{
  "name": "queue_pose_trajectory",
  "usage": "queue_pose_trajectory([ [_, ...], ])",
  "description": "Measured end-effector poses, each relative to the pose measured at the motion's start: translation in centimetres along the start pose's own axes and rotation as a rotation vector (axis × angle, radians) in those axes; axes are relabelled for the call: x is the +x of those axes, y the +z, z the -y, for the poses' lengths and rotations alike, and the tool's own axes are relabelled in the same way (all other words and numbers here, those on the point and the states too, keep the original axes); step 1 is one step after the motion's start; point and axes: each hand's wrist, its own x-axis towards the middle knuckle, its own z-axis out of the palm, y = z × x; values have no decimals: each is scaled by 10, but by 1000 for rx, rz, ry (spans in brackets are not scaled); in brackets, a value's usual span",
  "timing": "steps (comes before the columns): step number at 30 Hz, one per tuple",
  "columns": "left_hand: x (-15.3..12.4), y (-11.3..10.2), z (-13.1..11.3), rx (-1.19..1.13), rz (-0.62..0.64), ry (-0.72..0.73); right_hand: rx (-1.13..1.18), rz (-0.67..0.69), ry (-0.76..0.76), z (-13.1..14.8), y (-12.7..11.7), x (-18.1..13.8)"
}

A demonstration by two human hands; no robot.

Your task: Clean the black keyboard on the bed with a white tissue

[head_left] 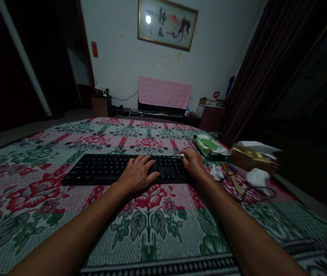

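Gold box right of black keyboard, white sheet over top; contents hidden. Green-and-white packet near box; inside not visible. Keyboard lies on patterned cloth, directly under left hand, loosely spread, grasping nothing. Right hand at keyboard's far right corner, fingertips pinching small white wad.

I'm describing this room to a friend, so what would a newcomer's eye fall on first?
Probably the black keyboard on the floral cloth, with the left hand on its keys and the right hand at its right end, pinching something small and white. Next, perhaps, the pink towel spread below the gold-framed picture on the far wall.
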Motion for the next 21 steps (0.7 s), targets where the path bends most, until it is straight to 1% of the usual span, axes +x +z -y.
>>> queue_pose_trajectory([
  [5, 1, 0, 0, 1, 13, -7, 53, 64, -76, 11, 5, 3],
  [7, 1, 0, 0, 2, 11, -9, 32, 89, -65, 11, 5, 4],
  [10, 0, 0, 1, -4, 8, -5, -35, 64, 52, -1, 1, 5],
  [13, 0, -1, 1, -17, 11, 1, -57, -37, 187, -16, -7, 5],
  [15, 0, -2, 0, -20, 12, -1, -29, -95, 221, -22, -10, 6],
  [17, 0, -2, 0, -22, 13, -3, 16, -106, 197, -23, -11, 6],
  [21, 0, -1, 0, -21, 20, -2, 34, 21, 103, -18, -7, 4],
])
